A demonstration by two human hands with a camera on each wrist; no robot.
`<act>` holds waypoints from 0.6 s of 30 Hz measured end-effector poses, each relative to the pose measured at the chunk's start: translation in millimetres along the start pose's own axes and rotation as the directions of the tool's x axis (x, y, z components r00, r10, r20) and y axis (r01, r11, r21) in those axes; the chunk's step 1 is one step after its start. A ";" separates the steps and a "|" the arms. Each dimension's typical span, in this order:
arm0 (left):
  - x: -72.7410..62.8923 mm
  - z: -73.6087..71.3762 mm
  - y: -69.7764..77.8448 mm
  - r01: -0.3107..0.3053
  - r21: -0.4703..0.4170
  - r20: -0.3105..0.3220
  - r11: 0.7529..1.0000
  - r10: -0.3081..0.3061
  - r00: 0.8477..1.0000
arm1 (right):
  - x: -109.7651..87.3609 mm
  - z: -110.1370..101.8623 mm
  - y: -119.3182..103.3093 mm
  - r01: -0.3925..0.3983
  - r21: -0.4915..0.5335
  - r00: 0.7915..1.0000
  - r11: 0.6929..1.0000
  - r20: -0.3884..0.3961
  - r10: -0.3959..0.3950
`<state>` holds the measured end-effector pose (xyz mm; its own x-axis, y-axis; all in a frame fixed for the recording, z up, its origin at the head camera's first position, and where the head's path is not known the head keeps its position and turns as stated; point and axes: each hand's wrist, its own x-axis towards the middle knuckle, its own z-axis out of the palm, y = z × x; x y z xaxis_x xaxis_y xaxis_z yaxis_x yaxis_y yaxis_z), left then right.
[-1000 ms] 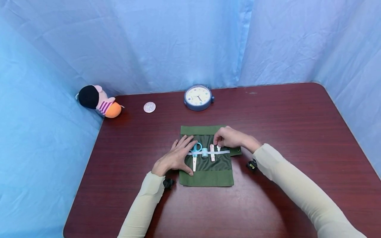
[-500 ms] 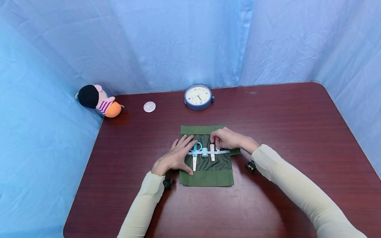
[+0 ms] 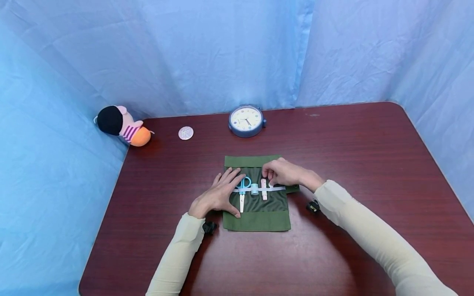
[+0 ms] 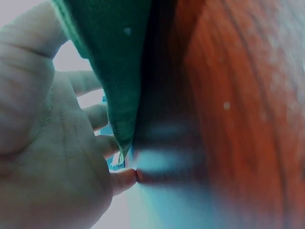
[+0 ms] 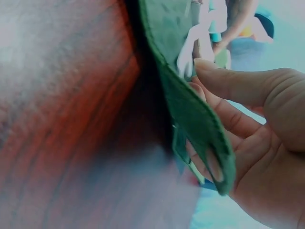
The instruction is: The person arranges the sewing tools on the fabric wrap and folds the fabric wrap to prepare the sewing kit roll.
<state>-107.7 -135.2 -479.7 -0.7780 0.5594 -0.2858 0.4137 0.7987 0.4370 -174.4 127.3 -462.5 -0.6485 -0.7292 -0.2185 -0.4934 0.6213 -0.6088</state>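
Observation:
A green fabric sewing kit (image 3: pixel 255 222) lies unfolded on the table. My left hand (image 3: pixel 218 195) rests on its left side with fingers spread, partly covering the blue-handled scissors (image 3: pixel 242 197). A white elastic band (image 3: pixel 277 189) crosses the kit and holds the scissors, a pale blue cylinder (image 3: pixel 254 189) and a pink-and-white strip (image 3: pixel 264 191). At the band's right end my right hand (image 3: pixel 285 172) pinches the top of a small white tool (image 5: pixel 186 52), mostly hidden by the fingers in the head view. Beside that hand, the kit's side flap (image 5: pixel 200 119) stands up in the right wrist view.
A blue alarm clock (image 3: pixel 246 121) stands at the table's back edge. To its left lies a round pale disc (image 3: pixel 186 132). A plush toy (image 3: pixel 126 126) sits at the back left corner. Blue curtains (image 3: pixel 222 57) surround the dark red table (image 3: pixel 352 156).
My right hand has shifted slightly left and down over the white tool, now covering its top. My left hand has stayed in place on the kit.

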 end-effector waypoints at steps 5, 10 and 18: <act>-0.4 -0.5 -0.1 -0.005 -0.004 0.001 1.000 0.005 1.000 | -8.3 -10.0 -6.4 0.007 0.010 0.999 1.000 -0.042 -0.007; -0.6 -0.9 -0.1 -0.008 -0.012 -0.003 1.000 0.008 1.000 | -16.9 -17.1 -12.5 0.013 0.003 0.996 1.000 -0.083 -0.012; -0.6 -5.4 -1.5 -0.008 -0.048 -0.013 0.999 0.007 1.000 | -34.4 -14.0 -19.1 0.029 -0.039 0.985 0.999 -0.168 -0.035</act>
<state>-110.5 -137.9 -475.5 -0.7811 0.5621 -0.2718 0.3966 0.7829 0.4793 -150.8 144.5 -432.6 -0.7193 -0.6916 -0.0658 -0.5340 0.6109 -0.5845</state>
